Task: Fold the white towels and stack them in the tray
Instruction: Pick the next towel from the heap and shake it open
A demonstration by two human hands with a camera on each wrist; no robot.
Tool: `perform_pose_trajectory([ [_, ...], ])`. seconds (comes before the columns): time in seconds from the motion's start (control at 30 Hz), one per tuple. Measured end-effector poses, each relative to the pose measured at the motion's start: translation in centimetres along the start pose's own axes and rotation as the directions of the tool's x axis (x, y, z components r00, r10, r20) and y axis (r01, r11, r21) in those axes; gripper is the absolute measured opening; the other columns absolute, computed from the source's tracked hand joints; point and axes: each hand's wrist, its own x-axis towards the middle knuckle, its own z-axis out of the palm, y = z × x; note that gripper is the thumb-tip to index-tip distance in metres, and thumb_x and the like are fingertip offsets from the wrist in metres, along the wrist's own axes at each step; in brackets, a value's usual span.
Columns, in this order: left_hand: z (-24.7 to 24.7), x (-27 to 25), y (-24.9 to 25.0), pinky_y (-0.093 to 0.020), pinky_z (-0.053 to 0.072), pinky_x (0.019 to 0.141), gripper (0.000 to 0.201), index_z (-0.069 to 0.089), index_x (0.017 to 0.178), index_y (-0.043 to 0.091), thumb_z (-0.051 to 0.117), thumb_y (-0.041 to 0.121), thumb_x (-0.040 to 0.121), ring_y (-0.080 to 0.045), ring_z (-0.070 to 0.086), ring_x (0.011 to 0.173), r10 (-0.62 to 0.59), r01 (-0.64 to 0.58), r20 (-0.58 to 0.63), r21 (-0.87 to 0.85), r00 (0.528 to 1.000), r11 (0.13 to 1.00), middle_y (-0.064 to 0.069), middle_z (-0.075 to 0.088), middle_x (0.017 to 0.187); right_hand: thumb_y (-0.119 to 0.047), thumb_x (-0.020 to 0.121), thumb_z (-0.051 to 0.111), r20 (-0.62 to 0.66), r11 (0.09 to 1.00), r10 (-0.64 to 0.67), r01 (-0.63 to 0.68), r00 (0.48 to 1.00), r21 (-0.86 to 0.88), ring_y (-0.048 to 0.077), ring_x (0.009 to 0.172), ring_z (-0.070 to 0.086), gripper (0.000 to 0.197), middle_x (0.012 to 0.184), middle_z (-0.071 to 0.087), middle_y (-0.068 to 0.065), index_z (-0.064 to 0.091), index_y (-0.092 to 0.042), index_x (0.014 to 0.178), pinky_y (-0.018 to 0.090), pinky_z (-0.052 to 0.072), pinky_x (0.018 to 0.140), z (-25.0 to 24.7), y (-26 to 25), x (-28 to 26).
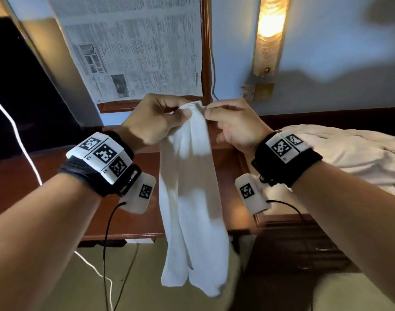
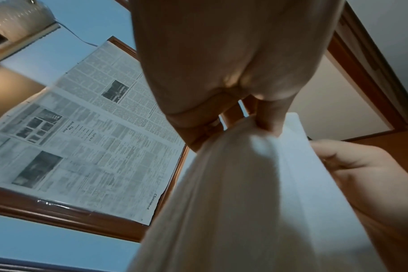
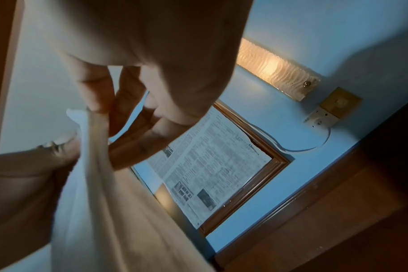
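White towel held up by its top edge, both hands pinching it above the desk.

The left hand (image 1: 155, 118) and right hand (image 1: 233, 122) each hold a pinching grip on the gathered top of the white towel (image 1: 192, 198), close together, so the cloth hangs limp in long folds in front of the wooden desk (image 1: 64, 176). It looks light and soft (no stiffness to help a crease), so it will likely sag wherever it is unsupported. Best held at the two upper corners, spread apart, to open it flat. The tray is not in view; a pale heap of cloth (image 1: 349, 153) lies to the right.
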Motion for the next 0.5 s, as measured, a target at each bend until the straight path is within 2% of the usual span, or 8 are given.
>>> perform_pose_trajectory([
  [0.03, 0.3, 0.2, 0.1, -0.019, 0.055, 0.08, 0.02, 0.074, 0.108, 0.017, 0.061, 0.006, 0.099, -0.002, 0.069, 0.085, 0.0, 0.0, -0.009, 0.006, 1.0, 1.0, 0.016, 0.077, 0.089, -0.004, 0.095, 0.058, 0.002, 1.0, -0.01, 0.01, 1.0, 0.013, 0.028, 0.069, 0.065, 0.02, 0.072, 0.067, 0.009, 0.072, -0.006, 0.081, 0.041, 0.056, 0.063, -0.5, 0.5, 0.2],
  [0.1, 0.9, 0.5, 0.2, -0.022, 0.056, 0.086, 0.017, 0.075, 0.109, 0.012, 0.062, 0.007, 0.098, -0.006, 0.071, 0.092, 0.0, 0.001, -0.038, 0.016, 0.999, 1.0, 0.012, 0.077, 0.094, -0.005, 0.091, 0.061, 0.024, 0.997, -0.058, 0.06, 0.998, -0.05, 0.03, 0.078, 0.062, 0.015, 0.078, 0.062, 0.02, 0.069, -0.001, 0.079, 0.048, 0.053, 0.072, -1.4, 1.7, 0.3],
  [0.17, 1.7, 0.6, 0.1, -0.024, 0.056, 0.087, 0.017, 0.076, 0.104, 0.015, 0.062, 0.007, 0.099, -0.007, 0.071, 0.094, -0.001, 0.002, -0.061, 0.017, 0.998, 1.0, 0.012, 0.078, 0.095, -0.005, 0.086, 0.062, 0.053, 0.956, -0.139, 0.148, 0.989, -0.254, 0.023, 0.073, 0.058, 0.014, 0.076, 0.058, 0.024, 0.062, 0.006, 0.078, 0.039, 0.05, 0.069, -2.2, 3.1, 0.7],
  [0.23, 2.6, 0.6, -0.2, -0.027, 0.056, 0.09, 0.018, 0.075, 0.103, 0.018, 0.062, 0.006, 0.099, -0.01, 0.071, 0.098, 0.003, -0.002, -0.092, 0.007, 0.996, 1.0, 0.011, 0.078, 0.099, -0.007, 0.082, 0.06, 0.095, 0.85, -0.219, 0.238, 0.971, -0.469, 0.021, 0.067, 0.059, 0.011, 0.075, 0.065, 0.019, 0.063, 0.002, 0.077, 0.034, 0.049, 0.064, -2.8, 4.6, 1.1],
  [0.27, 3.0, 0.6, -0.3, -0.028, 0.056, 0.09, 0.018, 0.075, 0.102, 0.017, 0.062, 0.006, 0.099, -0.01, 0.071, 0.098, 0.012, -0.012, -0.109, -0.002, 0.994, 1.0, 0.012, 0.077, 0.099, -0.011, 0.079, 0.061, 0.109, 0.793, -0.224, 0.246, 0.969, -0.558, 0.025, 0.066, 0.06, 0.012, 0.074, 0.066, 0.016, 0.063, -0.001, 0.074, 0.037, 0.049, 0.063, -3.1, 5.4, 1.3],
  [0.33, 3.2, 0.5, -0.6, -0.028, 0.055, 0.088, 0.017, 0.075, 0.101, 0.016, 0.061, 0.006, 0.099, -0.008, 0.069, 0.095, 0.024, -0.026, -0.159, -0.01, 0.987, 1.0, 0.012, 0.077, 0.096, -0.017, 0.076, 0.062, 0.133, 0.673, -0.2, 0.235, 0.971, -0.701, 0.027, 0.057, 0.049, 0.024, 0.055, 0.052, 0.007, 0.049, -0.01, 0.057, 0.04, 0.04, 0.052, -4.2, 7.7, 1.4],
  [0.4, 2.9, 0.3, -0.9, -0.026, 0.055, 0.085, 0.015, 0.075, 0.1, 0.015, 0.062, 0.01, 0.1, -0.003, 0.067, 0.091, 0.048, -0.04, -0.24, 0.036, 0.97, 0.999, 0.016, 0.076, 0.092, -0.017, 0.075, 0.055, 0.164, 0.554, -0.237, 0.272, 0.958, -0.787, 0.023, 0.051, 0.038, 0.032, 0.047, 0.034, -0.006, 0.032, -0.02, 0.052, 0.03, 0.026, 0.051, -5.5, 10.6, 0.5],
  [0.5, 0.7, -0.4, -2.2, -0.017, 0.051, 0.076, 0.016, 0.075, 0.098, 0.023, 0.062, 0.014, 0.1, 0.005, 0.062, 0.08, 0.013, 0.033, -0.405, 0.106, 0.914, 0.994, 0.026, 0.072, 0.081, -0.012, 0.073, 0.052, 0.046, 0.566, -0.102, 0.096, 0.994, -0.819, 0.023, 0.05, 0.042, 0.031, 0.046, 0.035, -0.008, 0.033, -0.021, 0.051, 0.026, 0.029, 0.055, -8.6, 15.3, -1.4],
])
